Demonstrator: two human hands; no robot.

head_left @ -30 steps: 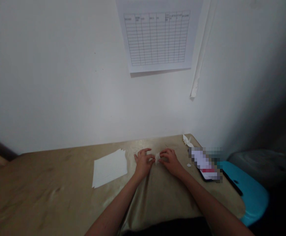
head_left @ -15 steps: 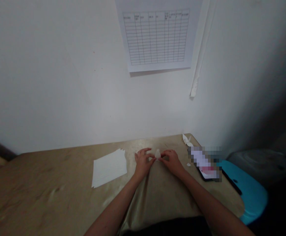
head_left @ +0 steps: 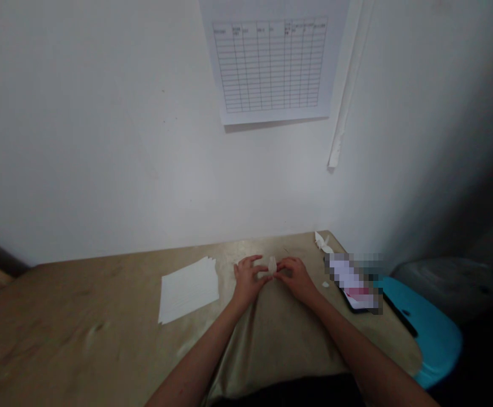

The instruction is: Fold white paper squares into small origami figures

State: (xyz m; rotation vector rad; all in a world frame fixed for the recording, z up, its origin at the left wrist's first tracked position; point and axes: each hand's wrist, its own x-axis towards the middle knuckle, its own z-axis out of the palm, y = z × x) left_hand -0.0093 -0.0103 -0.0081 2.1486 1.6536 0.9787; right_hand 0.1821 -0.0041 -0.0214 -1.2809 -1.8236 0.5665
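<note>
A small folded piece of white paper (head_left: 272,264) stands upright between my hands, above the tan table cover. My right hand (head_left: 295,277) pinches its lower right edge between thumb and fingertips. On the other side, my left hand (head_left: 249,278) reaches its thumb to the base of the paper, its other fingers bent and spread. Whether the left fingertips grip the paper or only touch it is hard to see at this size. Left of that hand lies a stack of white paper sheets (head_left: 189,291).
A pixelated phone-like object (head_left: 354,285) lies on the right, near a white paper scrap (head_left: 325,285) and a folded white paper piece (head_left: 323,243). A turquoise stool (head_left: 441,333) stands beyond the table's right edge. The wall with a printed chart (head_left: 271,68) rises behind.
My left thumb has shifted slightly right along the base of the paper, and the left index finger has lifted away from the thumb. The paper has turned a little.
</note>
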